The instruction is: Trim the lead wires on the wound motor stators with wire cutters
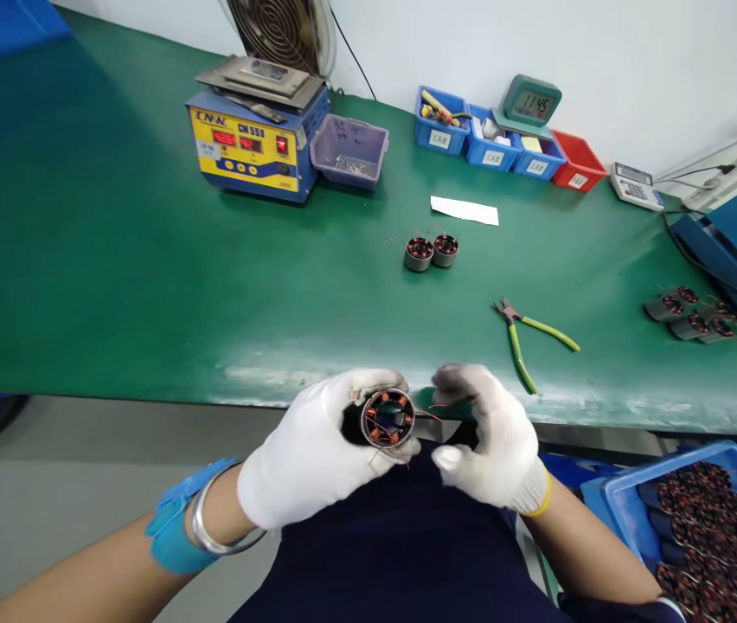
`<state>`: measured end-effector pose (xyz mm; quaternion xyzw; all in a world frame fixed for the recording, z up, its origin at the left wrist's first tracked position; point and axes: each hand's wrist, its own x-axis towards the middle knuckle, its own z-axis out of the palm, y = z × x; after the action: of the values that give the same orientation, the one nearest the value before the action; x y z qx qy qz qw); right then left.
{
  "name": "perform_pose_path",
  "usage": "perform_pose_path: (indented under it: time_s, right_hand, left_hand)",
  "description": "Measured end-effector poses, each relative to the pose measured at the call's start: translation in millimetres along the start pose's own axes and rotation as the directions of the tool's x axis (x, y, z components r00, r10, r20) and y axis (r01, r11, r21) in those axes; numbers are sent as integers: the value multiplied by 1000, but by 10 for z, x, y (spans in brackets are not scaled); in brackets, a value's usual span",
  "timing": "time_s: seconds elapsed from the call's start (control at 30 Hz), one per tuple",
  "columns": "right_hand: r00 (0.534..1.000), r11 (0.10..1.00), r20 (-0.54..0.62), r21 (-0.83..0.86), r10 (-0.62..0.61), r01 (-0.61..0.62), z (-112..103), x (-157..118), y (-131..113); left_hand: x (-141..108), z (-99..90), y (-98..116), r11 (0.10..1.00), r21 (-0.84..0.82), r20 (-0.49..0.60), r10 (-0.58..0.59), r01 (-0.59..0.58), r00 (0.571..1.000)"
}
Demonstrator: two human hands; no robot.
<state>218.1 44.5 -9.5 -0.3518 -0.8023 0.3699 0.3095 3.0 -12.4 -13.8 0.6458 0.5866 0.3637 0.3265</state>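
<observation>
— Where did we have the wound stator (387,418)?

— In our left hand (317,450), gloved, the grip clamped round its outer shell just off the near edge of the green table (148,260), open end facing us. Our right hand (495,441) sat just beside it, fingers pinched together on one of the thin copper leads trailing from the coils.

— How did we judge it would handle?

— Light and stiff in the core, we thought, but the windings and loose wire ends looked fragile. Holding by the metal rim seemed safest, never by the copper.

— And beyond our grip?

— Ahead and a little right lay the green-handled cutters (528,337); farther ahead, two finished stators (432,252) touching each other. Far ahead to the left stood the yellow-and-blue solder pot (248,147). Below our right hand, a blue bin of stators (699,528).
</observation>
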Motion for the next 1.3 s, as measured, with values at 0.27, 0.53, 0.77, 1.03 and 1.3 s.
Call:
perform_pose_path:
  time_s: [0.27, 0.53, 0.77, 1.03, 1.3]
  right_hand:
    - [851, 748, 277, -407, -446, 524, -36, 262, -68]
    - [999, 598, -48, -800, 13, -47, -957, 211, 570]
    - [917, 377, -83, -894, 390, -241, -1178, 54, 936]
    - [859, 243, -40, -952, 510, -188, -1104, 326, 485]
    - [940, 263, -114, -943, 322, -205, -887, 541, 805]
  left_hand:
    - [25, -32, -74, 999, 36, 55, 31, -33, 998]
    - [245, -250, -489, 967, 239, -157, -47, 84, 987]
    - [417, -388, -354, 922, 355, -95, -130, 156, 987]
    - [619, -333, -288, 861, 500, -49, -78, 92, 996]
    - [658, -325, -415, 969, 239, -18, -53, 56, 998]
